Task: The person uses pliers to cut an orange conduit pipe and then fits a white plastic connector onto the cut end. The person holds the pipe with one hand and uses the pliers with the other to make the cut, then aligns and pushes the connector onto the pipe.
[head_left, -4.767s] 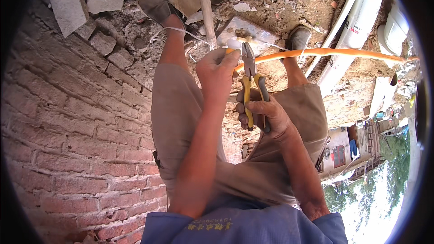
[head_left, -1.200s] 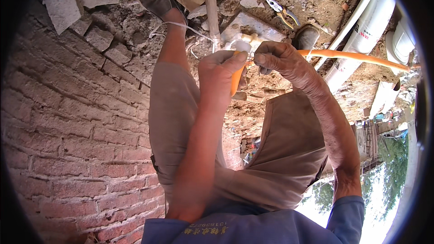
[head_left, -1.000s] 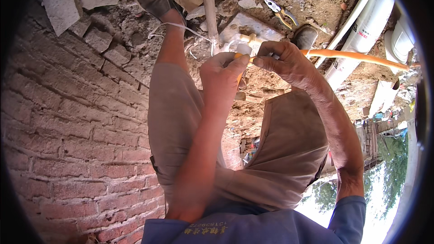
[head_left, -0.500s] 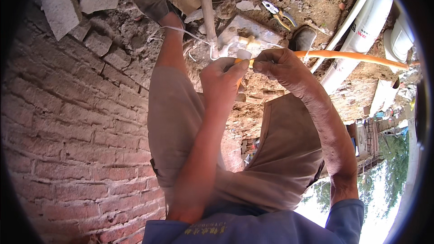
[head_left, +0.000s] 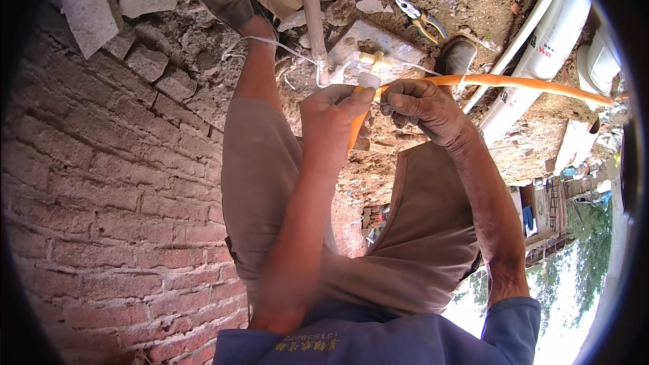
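My left hand is closed round an orange hose or pipe, whose short lower part hangs below the fingers. A small white cylindrical piece sticks up at the left thumb and fingertips; whether it is a tape roll or a fitting I cannot tell. Just to the right, my right hand is closed, thumb pressed to curled fingers, slightly below the hose. What it pinches, if anything, is hidden. Beyond the hands, a pale yellow fitting lies on a flat slab.
Pliers with yellow-and-dark handles lie on the dirt ahead. A wooden handle stands near my left foot, with a white cord beside it. Broken slabs and a brick wall are left; white pipes are right.
My right hand has drawn slightly down and away from the hose, with its fingers curling more. The left hand keeps its hold, and more of the hose shows below it.
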A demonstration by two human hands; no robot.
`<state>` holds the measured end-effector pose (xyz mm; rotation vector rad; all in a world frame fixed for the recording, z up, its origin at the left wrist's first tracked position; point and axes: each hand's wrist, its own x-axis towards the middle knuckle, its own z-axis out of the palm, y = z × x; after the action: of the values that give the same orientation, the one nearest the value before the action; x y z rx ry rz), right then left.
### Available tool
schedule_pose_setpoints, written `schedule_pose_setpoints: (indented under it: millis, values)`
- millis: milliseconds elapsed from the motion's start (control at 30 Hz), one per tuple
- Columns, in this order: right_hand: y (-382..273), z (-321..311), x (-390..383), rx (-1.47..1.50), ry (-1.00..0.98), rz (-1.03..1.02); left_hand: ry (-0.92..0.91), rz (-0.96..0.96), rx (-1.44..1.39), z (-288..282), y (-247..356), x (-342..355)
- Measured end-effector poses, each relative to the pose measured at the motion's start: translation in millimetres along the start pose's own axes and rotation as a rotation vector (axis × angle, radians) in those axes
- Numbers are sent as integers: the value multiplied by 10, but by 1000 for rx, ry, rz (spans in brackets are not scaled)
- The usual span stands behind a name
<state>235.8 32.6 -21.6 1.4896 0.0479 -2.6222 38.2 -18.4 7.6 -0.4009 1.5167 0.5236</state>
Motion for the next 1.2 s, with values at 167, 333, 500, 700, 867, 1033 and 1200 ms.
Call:
schedule_pose_setpoints:
  millis: [167, 333, 500, 700, 867, 1033, 1200]
  values:
    - [-193, -5, -115, -258, 244, -102, 34, 54, -32, -27, -83, 73]
    - [-132, 80, -196, -208, 242, -96, 29, -26, -75, -57, 0, 94]
    - [-169, 101, -78, -412, 116, -110, 41, -22, -69, -102, 86, 9]
    - [-148, 216, -105, -605, 242, -322, -52, -71, -59, -99, -5, 90]
    - [-173, 135, 53, -423, 50, -204, -79, -120, -135, -123, 22, 70]
    - [-160, 173, 37, -306, 19, -161, -47, -86, -158, -90, -80, 88]
    - [-108, 199, 1, -198, 37, -128, -42, -71, -170, -61, -71, 57]
